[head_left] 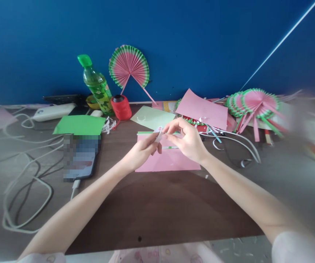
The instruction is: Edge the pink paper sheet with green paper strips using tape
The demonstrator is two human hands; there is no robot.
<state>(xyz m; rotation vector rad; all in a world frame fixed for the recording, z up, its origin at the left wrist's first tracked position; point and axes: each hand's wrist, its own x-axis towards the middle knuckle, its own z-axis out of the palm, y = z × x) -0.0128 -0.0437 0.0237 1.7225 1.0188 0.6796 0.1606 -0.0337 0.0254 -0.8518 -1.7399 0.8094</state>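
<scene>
My left hand [143, 150] is closed on a small white piece with a red mark [159, 130], possibly a bit of tape or label; its kind is not clear. My right hand [191, 142] meets it from the right, thumb and forefinger pinched at the piece's edge. What lies between those fingertips is too small to make out. Both hands are above a pink paper sheet [168, 160] lying on the dark table, with a green strip along its far edge. A pale green sheet [153, 117] lies just behind the left hand, and a tilted pink sheet [202, 109] behind the right.
A pink-and-green pleated paper fan [129, 67] leans on the blue wall. More fans [258, 102] are piled at right. A green bottle [98, 86], red cylindrical object [121, 107], bright green sheet [79, 125] and phone [82, 159] stand or lie left. White cables [47, 199] loop there.
</scene>
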